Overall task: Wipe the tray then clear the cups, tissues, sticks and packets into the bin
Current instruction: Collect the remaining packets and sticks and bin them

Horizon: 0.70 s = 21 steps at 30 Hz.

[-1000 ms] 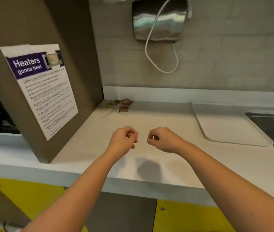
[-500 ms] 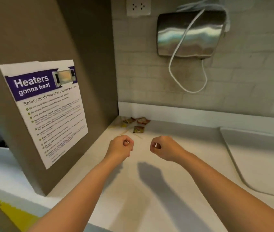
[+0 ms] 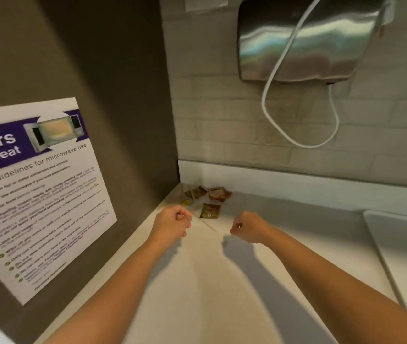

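Packets (image 3: 208,199) and a stick (image 3: 208,225) are heaped in the countertop (image 3: 197,281) corner. The left hand (image 3: 172,220) and right hand (image 3: 247,227) are held clenched nearby, likely for gathering; contents cannot be told.

Packets (image 3: 207,198): back left corner of the counter (image 3: 210,281).
Stick (image 3: 208,225): just before the packets, between left hand (image 3: 172,220) and right hand (image 3: 249,227).
Tray (image 3: 401,234): on the counter, far right.
Poster (image 3: 36,194): on the left side panel.
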Each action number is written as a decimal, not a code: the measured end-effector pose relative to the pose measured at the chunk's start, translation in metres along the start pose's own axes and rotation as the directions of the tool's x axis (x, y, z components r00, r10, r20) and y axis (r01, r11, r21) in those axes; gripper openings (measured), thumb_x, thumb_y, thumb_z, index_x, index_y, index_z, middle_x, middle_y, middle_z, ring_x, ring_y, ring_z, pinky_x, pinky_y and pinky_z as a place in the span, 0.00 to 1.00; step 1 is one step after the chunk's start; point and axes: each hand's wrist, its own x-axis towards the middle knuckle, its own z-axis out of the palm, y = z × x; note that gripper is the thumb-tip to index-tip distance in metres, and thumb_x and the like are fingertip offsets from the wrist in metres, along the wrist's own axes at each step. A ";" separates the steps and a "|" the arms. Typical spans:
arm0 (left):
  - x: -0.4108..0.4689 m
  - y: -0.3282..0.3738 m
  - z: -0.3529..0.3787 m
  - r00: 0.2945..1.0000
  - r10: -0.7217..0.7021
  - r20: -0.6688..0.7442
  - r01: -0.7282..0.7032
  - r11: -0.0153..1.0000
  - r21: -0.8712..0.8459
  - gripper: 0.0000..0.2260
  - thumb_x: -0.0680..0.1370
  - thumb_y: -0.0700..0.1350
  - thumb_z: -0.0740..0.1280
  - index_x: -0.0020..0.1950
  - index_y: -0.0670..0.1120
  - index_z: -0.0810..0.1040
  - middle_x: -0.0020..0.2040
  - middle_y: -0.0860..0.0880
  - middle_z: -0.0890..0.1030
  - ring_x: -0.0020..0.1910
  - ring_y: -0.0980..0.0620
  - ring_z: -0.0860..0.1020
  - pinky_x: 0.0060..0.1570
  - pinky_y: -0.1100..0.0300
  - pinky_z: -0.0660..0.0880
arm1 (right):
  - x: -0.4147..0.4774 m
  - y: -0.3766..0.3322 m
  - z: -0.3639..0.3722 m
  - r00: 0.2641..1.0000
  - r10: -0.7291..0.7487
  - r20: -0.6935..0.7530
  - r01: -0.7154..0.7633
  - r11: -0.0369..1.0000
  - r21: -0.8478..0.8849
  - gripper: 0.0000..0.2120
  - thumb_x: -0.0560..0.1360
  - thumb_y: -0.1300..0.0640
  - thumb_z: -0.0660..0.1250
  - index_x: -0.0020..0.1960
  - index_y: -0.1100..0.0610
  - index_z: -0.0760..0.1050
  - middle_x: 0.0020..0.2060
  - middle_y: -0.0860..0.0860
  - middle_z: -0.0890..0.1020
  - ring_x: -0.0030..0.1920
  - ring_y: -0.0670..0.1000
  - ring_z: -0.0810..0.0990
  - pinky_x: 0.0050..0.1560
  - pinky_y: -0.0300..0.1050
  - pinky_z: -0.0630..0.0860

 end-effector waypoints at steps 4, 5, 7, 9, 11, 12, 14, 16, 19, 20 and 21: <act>0.025 -0.012 0.003 0.999 -0.039 0.033 0.040 0.999 -0.017 0.10 0.78 0.38 0.62 0.38 0.49 0.75 0.34 0.51 0.78 0.27 0.54 0.73 0.24 0.67 0.66 | 0.030 -0.005 0.002 0.994 0.047 0.101 -0.041 0.997 -0.066 0.04 0.78 0.56 0.61 0.45 0.56 0.71 0.44 0.55 0.76 0.41 0.51 0.73 0.30 0.36 0.66; 0.032 -0.014 0.003 0.998 -0.043 0.038 0.044 0.999 -0.026 0.10 0.78 0.39 0.63 0.37 0.49 0.75 0.34 0.51 0.78 0.27 0.54 0.73 0.25 0.66 0.66 | 0.041 -0.005 0.003 0.993 0.048 0.104 -0.041 0.997 -0.071 0.02 0.78 0.56 0.61 0.49 0.54 0.71 0.46 0.55 0.75 0.45 0.51 0.71 0.36 0.38 0.69; 0.046 -0.020 0.004 0.997 -0.053 0.050 0.055 0.997 -0.052 0.10 0.78 0.39 0.63 0.38 0.49 0.75 0.34 0.51 0.78 0.27 0.54 0.73 0.26 0.66 0.66 | 0.065 -0.005 0.008 0.998 0.041 0.048 -0.041 0.999 -0.006 0.06 0.78 0.58 0.62 0.54 0.54 0.70 0.41 0.49 0.70 0.49 0.50 0.67 0.52 0.42 0.71; 0.060 -0.025 0.004 0.996 -0.062 0.064 0.067 0.994 -0.082 0.10 0.78 0.39 0.63 0.38 0.49 0.75 0.34 0.50 0.78 0.28 0.53 0.73 0.26 0.66 0.66 | 0.085 -0.011 0.015 0.999 0.045 0.005 -0.045 0.994 0.098 0.09 0.76 0.56 0.65 0.55 0.53 0.68 0.43 0.45 0.69 0.52 0.51 0.69 0.61 0.44 0.70; 0.071 -0.030 0.004 0.995 -0.060 0.079 0.068 0.992 -0.105 0.10 0.78 0.39 0.63 0.38 0.49 0.75 0.33 0.50 0.78 0.27 0.53 0.73 0.26 0.65 0.65 | 0.105 -0.012 0.024 0.999 0.022 -0.038 -0.015 0.986 0.169 0.18 0.74 0.49 0.68 0.62 0.51 0.71 0.59 0.48 0.73 0.60 0.53 0.73 0.65 0.45 0.71; 0.076 -0.033 0.004 0.994 -0.060 0.086 0.070 0.991 -0.112 0.10 0.78 0.39 0.63 0.38 0.50 0.75 0.33 0.50 0.78 0.27 0.53 0.73 0.26 0.65 0.65 | 0.117 -0.009 0.028 0.999 -0.022 -0.043 0.028 0.988 0.155 0.23 0.73 0.48 0.68 0.66 0.50 0.70 0.64 0.50 0.71 0.64 0.54 0.72 0.66 0.46 0.69; 0.086 -0.040 0.006 0.992 -0.074 0.102 0.086 0.990 -0.112 0.09 0.78 0.40 0.63 0.38 0.50 0.75 0.33 0.51 0.78 0.27 0.54 0.73 0.26 0.65 0.66 | 0.136 -0.011 0.036 0.999 -0.019 -0.034 0.022 0.995 0.100 0.29 0.73 0.50 0.69 0.71 0.52 0.66 0.69 0.53 0.69 0.67 0.57 0.70 0.67 0.47 0.68; 0.093 -0.046 0.010 0.989 -0.088 0.122 0.103 0.987 -0.125 0.09 0.78 0.40 0.63 0.39 0.50 0.75 0.33 0.51 0.78 0.28 0.54 0.73 0.28 0.64 0.68 | 0.143 -0.016 0.038 1.000 0.010 -0.026 -0.010 1.000 0.014 0.34 0.71 0.51 0.70 0.73 0.52 0.61 0.67 0.54 0.70 0.64 0.58 0.72 0.62 0.45 0.71; 0.102 -0.054 0.016 0.983 -0.101 0.155 0.124 0.982 -0.144 0.08 0.78 0.40 0.63 0.40 0.50 0.76 0.35 0.51 0.78 0.29 0.54 0.73 0.32 0.60 0.71 | 0.158 -0.017 0.040 0.999 0.026 0.019 -0.025 0.998 -0.055 0.38 0.69 0.53 0.70 0.74 0.54 0.57 0.65 0.57 0.71 0.63 0.59 0.72 0.59 0.45 0.72; 0.105 -0.056 0.018 0.982 -0.101 0.157 0.124 0.981 -0.148 0.08 0.78 0.40 0.63 0.41 0.50 0.76 0.35 0.51 0.78 0.28 0.54 0.73 0.32 0.61 0.71 | 0.162 -0.016 0.039 0.999 0.021 0.043 -0.018 0.997 -0.070 0.38 0.68 0.53 0.71 0.74 0.55 0.58 0.65 0.57 0.71 0.63 0.58 0.72 0.59 0.45 0.73; 0.109 -0.059 0.020 0.982 -0.102 0.159 0.127 0.979 -0.157 0.08 0.78 0.39 0.63 0.41 0.50 0.76 0.35 0.51 0.78 0.28 0.54 0.73 0.31 0.62 0.70 | 0.166 -0.016 0.038 0.999 0.014 0.051 -0.010 0.997 -0.082 0.38 0.67 0.52 0.73 0.73 0.56 0.60 0.65 0.56 0.72 0.62 0.57 0.73 0.59 0.43 0.73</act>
